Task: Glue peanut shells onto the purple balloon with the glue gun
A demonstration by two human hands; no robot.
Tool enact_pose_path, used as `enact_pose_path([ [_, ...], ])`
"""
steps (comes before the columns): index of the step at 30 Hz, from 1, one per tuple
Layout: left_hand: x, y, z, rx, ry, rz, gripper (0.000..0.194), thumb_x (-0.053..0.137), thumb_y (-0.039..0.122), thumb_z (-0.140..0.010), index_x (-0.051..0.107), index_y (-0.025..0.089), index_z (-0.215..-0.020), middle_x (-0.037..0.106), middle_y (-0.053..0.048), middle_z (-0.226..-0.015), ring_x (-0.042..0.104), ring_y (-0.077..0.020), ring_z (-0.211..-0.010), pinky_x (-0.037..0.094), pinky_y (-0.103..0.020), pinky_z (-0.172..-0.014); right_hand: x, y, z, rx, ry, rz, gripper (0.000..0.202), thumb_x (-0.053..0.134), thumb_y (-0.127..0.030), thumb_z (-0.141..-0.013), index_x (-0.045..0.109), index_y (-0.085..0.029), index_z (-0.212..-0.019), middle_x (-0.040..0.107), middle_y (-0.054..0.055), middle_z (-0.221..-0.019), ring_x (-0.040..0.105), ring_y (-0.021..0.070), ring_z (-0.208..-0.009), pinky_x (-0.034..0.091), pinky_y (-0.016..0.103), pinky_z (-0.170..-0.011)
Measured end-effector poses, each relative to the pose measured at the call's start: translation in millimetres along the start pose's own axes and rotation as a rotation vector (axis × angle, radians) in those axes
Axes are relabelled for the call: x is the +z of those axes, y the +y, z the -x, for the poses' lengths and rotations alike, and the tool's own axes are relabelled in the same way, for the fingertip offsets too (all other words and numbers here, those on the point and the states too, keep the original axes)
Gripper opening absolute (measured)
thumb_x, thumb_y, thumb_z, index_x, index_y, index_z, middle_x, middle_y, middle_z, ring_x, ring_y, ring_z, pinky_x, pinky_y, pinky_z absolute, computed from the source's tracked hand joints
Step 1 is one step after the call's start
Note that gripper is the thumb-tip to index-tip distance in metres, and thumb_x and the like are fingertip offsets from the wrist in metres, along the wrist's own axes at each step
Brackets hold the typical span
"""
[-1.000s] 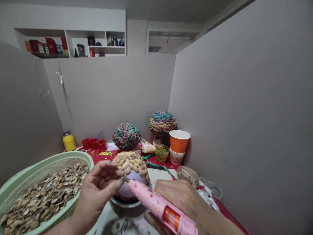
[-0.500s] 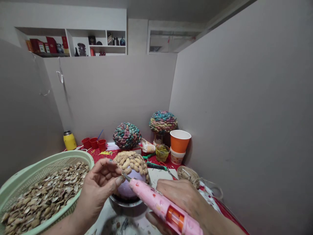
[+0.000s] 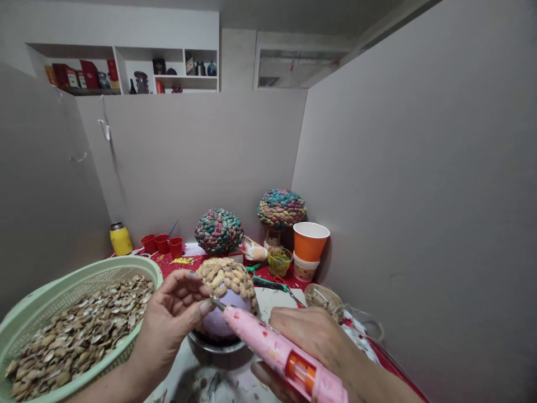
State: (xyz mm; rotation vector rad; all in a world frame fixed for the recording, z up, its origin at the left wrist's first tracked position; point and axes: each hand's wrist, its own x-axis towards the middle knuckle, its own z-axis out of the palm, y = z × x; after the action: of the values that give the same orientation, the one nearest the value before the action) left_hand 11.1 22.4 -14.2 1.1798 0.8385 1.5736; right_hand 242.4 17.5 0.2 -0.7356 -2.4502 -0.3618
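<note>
My right hand [image 3: 310, 341] is wrapped round a pink glue gun [image 3: 264, 344], its metal tip pointing up and left. At that tip, the thumb and fingers of my left hand [image 3: 174, 308] are pinched on something small, mostly hidden. Just behind sits a lilac ball [image 3: 224, 316], its top and sides covered with peanut shells [image 3: 226, 277], resting in a metal bowl [image 3: 218, 347]. A green basket [image 3: 153, 274] of loose peanut shells stands left of my left hand.
Two multicoloured shell-covered domes [image 3: 218, 230] [image 3: 281, 208] stand behind. Orange and patterned cups [image 3: 310, 243], a twine ball [image 3: 323, 299] and scissors [image 3: 293, 296] lie right. Red cups [image 3: 161, 243] and a yellow jar [image 3: 121, 239] are back left. Grey panels [image 3: 193, 145] enclose the table.
The view has shifted very slightly. Both hands and the glue gun keep nearly the same position.
</note>
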Motion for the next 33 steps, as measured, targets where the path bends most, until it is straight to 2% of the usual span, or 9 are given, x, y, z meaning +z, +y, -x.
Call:
enact_pose_path([
  [5,-1.7,0,0,-0.002,-0.007,0.023,0.029,0.084,0.016,-0.069,0.065,0.020,-0.090,0.071,0.000,-0.082,0.066,-0.0112,-0.077,0.053,-0.016,-0.071,3,1,-1,-0.010,0.097,0.005,0.041,0.045,-0.042,-0.096,0.044,-0.020,-0.062,0.048,-0.004,-0.051,0.039,0.0089,-0.041,0.023,0.027,-0.045],
  [12,-0.7,0,-1,-0.012,-0.017,0.049,0.029,0.083,0.017,-0.070,0.064,0.021,-0.092,0.071,0.001,-0.082,0.064,-0.0104,-0.078,0.052,-0.016,-0.072,6,3,-2,-0.034,0.128,0.007,0.041,0.044,-0.039,-0.096,0.041,-0.021,-0.060,0.047,-0.005,-0.049,0.037,0.0079,-0.038,0.023,0.026,-0.044],
  [19,2.7,8,0,-0.017,-0.005,0.075,0.030,0.084,0.020,-0.069,0.065,0.021,-0.091,0.069,0.001,-0.081,0.063,-0.0112,-0.076,0.055,-0.018,-0.069,-1,6,0,-0.031,0.062,0.101,0.026,0.055,-0.031,-0.088,0.047,-0.021,-0.066,0.050,-0.004,-0.054,0.043,0.0108,-0.042,0.023,0.028,-0.047],
  [22,2.8,18,0,0.017,0.020,0.061,0.030,0.085,0.020,-0.067,0.065,0.021,-0.090,0.069,0.001,-0.080,0.063,-0.0110,-0.075,0.055,-0.018,-0.070,-6,18,6,0.068,0.064,0.094,0.024,0.057,-0.030,-0.089,0.046,-0.021,-0.069,0.051,-0.003,-0.058,0.046,0.0124,-0.048,0.024,0.028,-0.050],
  [25,0.6,27,1,0.050,0.058,-0.002,0.030,0.086,0.022,-0.066,0.065,0.023,-0.088,0.069,0.003,-0.080,0.064,-0.0103,-0.076,0.055,-0.016,-0.072,-9,31,8,0.247,-0.017,0.036,0.028,0.052,-0.034,-0.093,0.046,-0.021,-0.069,0.054,-0.001,-0.061,0.049,0.0137,-0.051,0.024,0.028,-0.051],
  [30,-6.4,37,6,0.013,0.032,-0.218,0.023,0.081,0.024,-0.072,0.062,0.024,-0.086,0.069,0.005,-0.084,0.064,-0.0093,-0.079,0.053,-0.015,-0.076,-6,47,8,0.548,-0.374,0.037,0.013,0.053,-0.025,-0.087,0.054,-0.020,-0.075,0.065,0.004,-0.073,0.058,0.0196,-0.061,0.023,0.029,-0.054],
  [33,-5.9,43,3,-0.036,-0.036,-0.367,0.018,0.078,0.023,-0.074,0.061,0.022,-0.081,0.068,0.003,-0.080,0.065,-0.0115,-0.076,0.053,-0.018,-0.072,6,52,16,0.615,-0.521,0.104,0.008,0.053,-0.017,-0.080,0.059,-0.018,-0.075,0.069,0.009,-0.080,0.063,0.0246,-0.070,0.021,0.030,-0.055],
])
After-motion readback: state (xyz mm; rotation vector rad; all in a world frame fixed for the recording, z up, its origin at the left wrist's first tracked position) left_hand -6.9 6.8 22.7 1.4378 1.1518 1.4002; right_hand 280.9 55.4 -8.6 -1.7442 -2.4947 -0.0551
